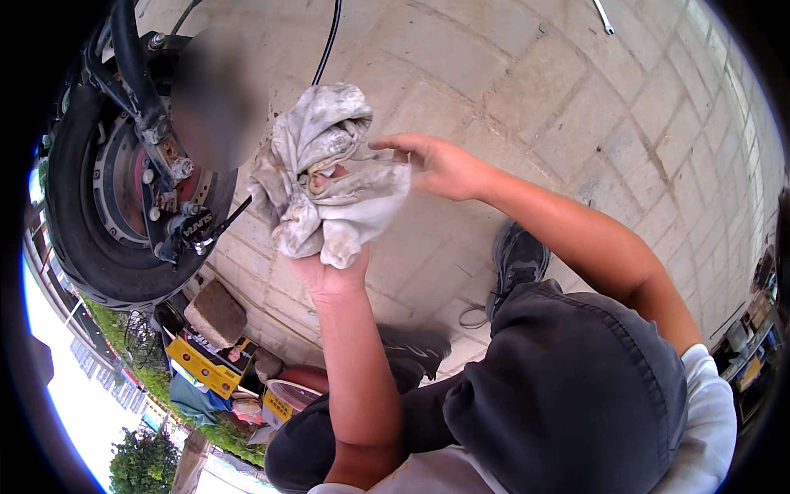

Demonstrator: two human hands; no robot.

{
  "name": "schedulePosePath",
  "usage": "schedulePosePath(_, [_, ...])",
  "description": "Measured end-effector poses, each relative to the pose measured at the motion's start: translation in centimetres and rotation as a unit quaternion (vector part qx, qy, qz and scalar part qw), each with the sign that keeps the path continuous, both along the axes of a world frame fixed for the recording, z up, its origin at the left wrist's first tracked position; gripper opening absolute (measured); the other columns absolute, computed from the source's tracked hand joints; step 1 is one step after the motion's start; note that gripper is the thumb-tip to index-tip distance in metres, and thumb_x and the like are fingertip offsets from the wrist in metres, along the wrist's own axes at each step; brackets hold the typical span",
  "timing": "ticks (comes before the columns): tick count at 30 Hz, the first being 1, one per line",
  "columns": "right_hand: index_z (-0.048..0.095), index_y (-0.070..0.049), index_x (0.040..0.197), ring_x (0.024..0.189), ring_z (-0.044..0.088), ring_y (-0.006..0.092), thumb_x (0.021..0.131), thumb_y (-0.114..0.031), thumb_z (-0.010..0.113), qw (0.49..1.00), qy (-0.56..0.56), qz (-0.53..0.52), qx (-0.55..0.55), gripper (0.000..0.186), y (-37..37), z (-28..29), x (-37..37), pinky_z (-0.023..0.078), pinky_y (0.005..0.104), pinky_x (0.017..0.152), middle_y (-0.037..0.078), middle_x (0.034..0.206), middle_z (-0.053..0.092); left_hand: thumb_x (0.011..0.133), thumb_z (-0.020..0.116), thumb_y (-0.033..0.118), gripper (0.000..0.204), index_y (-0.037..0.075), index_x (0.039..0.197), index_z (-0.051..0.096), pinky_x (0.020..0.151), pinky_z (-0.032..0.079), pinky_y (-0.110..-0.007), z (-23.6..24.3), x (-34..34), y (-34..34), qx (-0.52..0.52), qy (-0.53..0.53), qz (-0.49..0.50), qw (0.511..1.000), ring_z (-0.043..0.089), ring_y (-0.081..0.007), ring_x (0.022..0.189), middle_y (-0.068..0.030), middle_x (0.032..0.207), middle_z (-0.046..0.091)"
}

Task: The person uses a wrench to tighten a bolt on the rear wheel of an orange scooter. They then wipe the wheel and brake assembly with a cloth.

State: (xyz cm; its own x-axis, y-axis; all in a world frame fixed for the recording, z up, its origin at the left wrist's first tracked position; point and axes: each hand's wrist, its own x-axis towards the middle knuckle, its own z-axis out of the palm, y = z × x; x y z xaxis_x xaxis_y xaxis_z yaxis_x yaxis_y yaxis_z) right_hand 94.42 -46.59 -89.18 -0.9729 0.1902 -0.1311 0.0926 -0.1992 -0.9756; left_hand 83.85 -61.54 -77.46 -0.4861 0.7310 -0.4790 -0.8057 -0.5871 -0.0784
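A crumpled, stained whitish rag is bunched over my left hand, which grips it from below. Folds of cloth cover most of that hand's fingers; only a bit of skin shows in the middle of the bundle. My right hand is just right of the rag, fingers apart and partly bent, some hidden behind the hand. Whether its fingertips touch the cloth I cannot tell. Left of the rag stands a wheel with a black tyre, with a black brake caliper low on its hub.
A black cable runs above the rag. A wrench lies on the stone paving at the far right. Below the wheel are a brick, a yellow box and other clutter. My shoe rests under my right arm.
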Motion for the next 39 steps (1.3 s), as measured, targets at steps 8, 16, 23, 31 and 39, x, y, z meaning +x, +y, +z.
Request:
schedulePosePath(8, [0.064,-0.001,0.098,0.085,0.058,0.0314,0.082,-0.020,0.068,0.968,-0.012,0.142,0.208,0.025,-0.4,2.3,0.4,0.046,0.0409,0.077,0.015,0.087,0.060,0.095,0.048,0.036,0.048,0.012,0.137,0.047,0.107,0.034,-0.049,3.1,-1.6,-0.5,-0.202,0.301,0.073,0.929,0.048,-0.0281,0.122,-0.0084,0.137,0.050])
schedulePosePath(16, [0.065,-0.001,0.093,0.077,0.060,0.0218,0.089,-0.018,0.063,0.935,-0.080,0.088,0.336,0.017,5.9,13.7,0.0,0.048,0.0326,0.071,0.009,0.085,0.063,0.096,0.044,0.039,0.053,0.011,0.141,0.041,0.103,0.040,-0.048,4.5,-2.5,-3.5,-0.327,0.306,0.040,0.893,0.047,-0.0294,0.125,-0.0082,0.139,0.048])
schedulePosePath(23, [0.066,0.003,0.091,0.069,0.054,0.0098,0.088,-0.029,0.067,0.997,-0.057,-0.041,0.015,0.031,5.4,17.9,-1.8,0.045,0.0274,0.064,0.005,0.075,0.062,0.096,0.040,0.047,0.059,0.012,0.143,0.038,0.109,0.032,-0.052,1.2,-1.8,-6.7,-0.078,0.208,0.037,0.974,0.042,-0.0312,0.130,-0.0092,0.144,0.043])
schedulePosePath(31, [0.066,-0.002,0.085,0.070,0.050,0.0097,0.085,-0.032,0.069,0.965,-0.187,-0.031,-0.182,0.030,1.9,13.9,-1.2,0.041,0.0269,0.063,0.000,0.076,0.061,0.098,0.041,0.040,0.055,0.007,0.141,0.036,0.108,0.035,-0.049,-2.8,4.0,-4.7,-0.156,0.174,0.049,0.971,0.043,-0.0326,0.128,-0.0131,0.143,0.042])
schedulePosePath(39, [0.060,-0.002,0.084,0.078,0.057,0.0091,0.088,-0.022,0.069,0.970,-0.134,-0.100,-0.178,0.022,4.5,14.6,1.0,0.047,0.0257,0.071,0.001,0.084,0.060,0.096,0.054,0.029,0.050,0.005,0.138,0.041,0.099,0.042,-0.037,-4.1,6.2,0.5,-0.334,0.111,-0.130,0.927,0.049,-0.0214,0.119,-0.0103,0.131,0.050])
